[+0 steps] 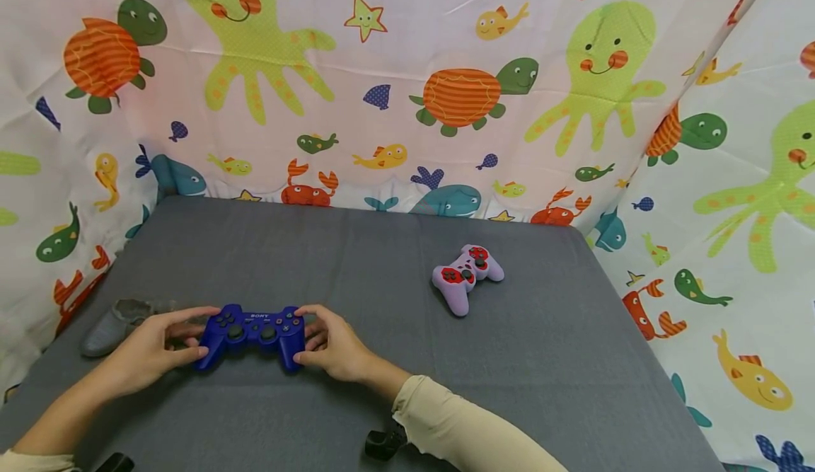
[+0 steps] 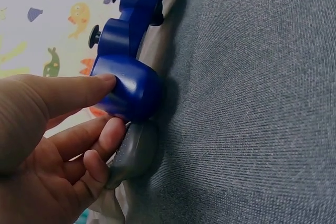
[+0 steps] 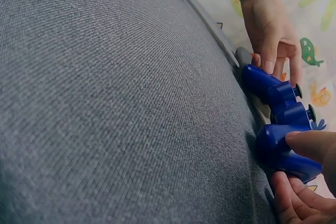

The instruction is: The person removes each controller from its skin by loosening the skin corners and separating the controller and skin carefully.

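Note:
A blue game controller (image 1: pixel 252 330) with black thumbsticks and a SONY label is held level, close over the grey cloth, between both hands. My left hand (image 1: pixel 149 348) pinches its left grip, thumb on the near side and index finger at the top corner. On the opposite end my right hand (image 1: pixel 337 344) pinches the right grip the same way. The left wrist view shows the left thumb (image 2: pixel 79 95) pressed on the rounded blue grip (image 2: pixel 131 87). In the right wrist view both hands hold the controller (image 3: pixel 283 103) by its ends.
A grey shoe (image 1: pixel 114 327) lies behind the left hand at the table's left side. A lilac controller with red button areas (image 1: pixel 455 295) rests to the right, farther back. Grey cloth (image 1: pixel 541 359) covers the table, and a sea-animal print curtain (image 1: pixel 395 54) hangs along the back and sides.

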